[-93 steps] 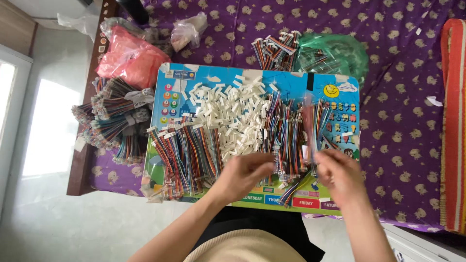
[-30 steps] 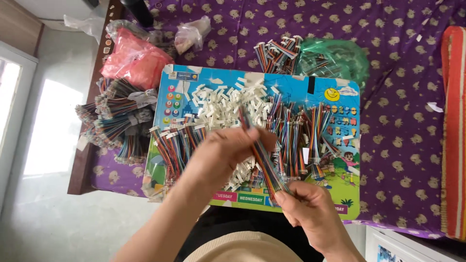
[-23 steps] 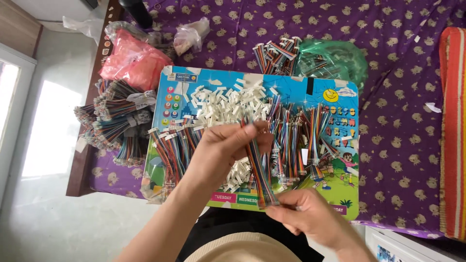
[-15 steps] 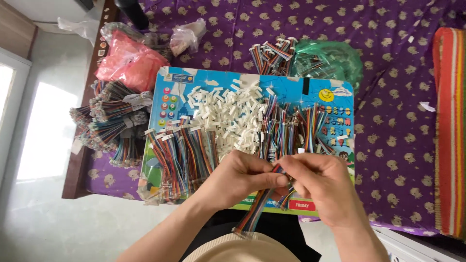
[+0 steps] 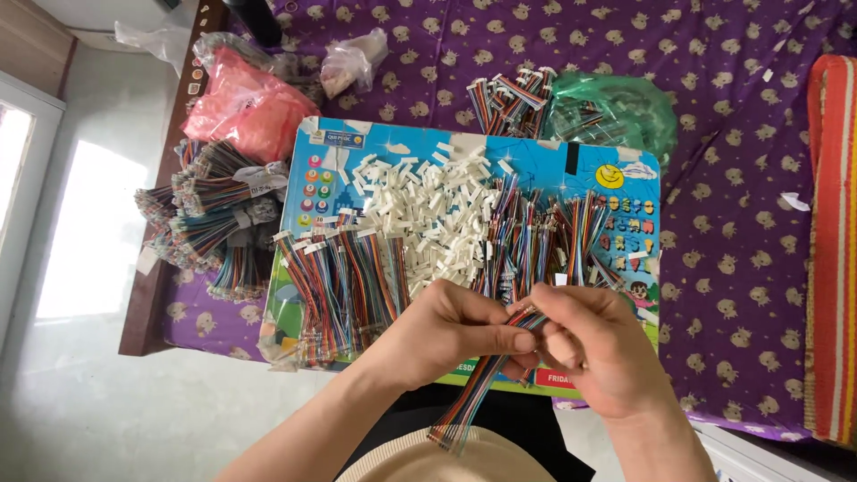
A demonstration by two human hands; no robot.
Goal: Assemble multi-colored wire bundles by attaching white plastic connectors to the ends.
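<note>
Both hands, left hand (image 5: 455, 326), right hand (image 5: 600, 344), pinching rainbow ribbon cable (image 5: 478, 397), above bright blue picture board (image 5: 571, 174), pink bag (image 5: 245, 103) top-left

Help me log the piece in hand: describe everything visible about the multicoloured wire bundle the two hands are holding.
The wire bundle is a flat band of thin, plastic-coated strands in red, blue, green, orange and other colours. It slants from the fingers down-left toward the person's body, its lower end tipped with small dark ends. The left hand and right hand pinch its upper end together, above the near edge of the colourful board.

A purple cloth with a small tan animal print (image 5: 714, 80) covers the table. White plastic connectors (image 5: 428, 210) lie on a bright blue picture board (image 5: 402, 138). A rainbow-striped flat wire bundle (image 5: 478, 397) hangs below.
</note>
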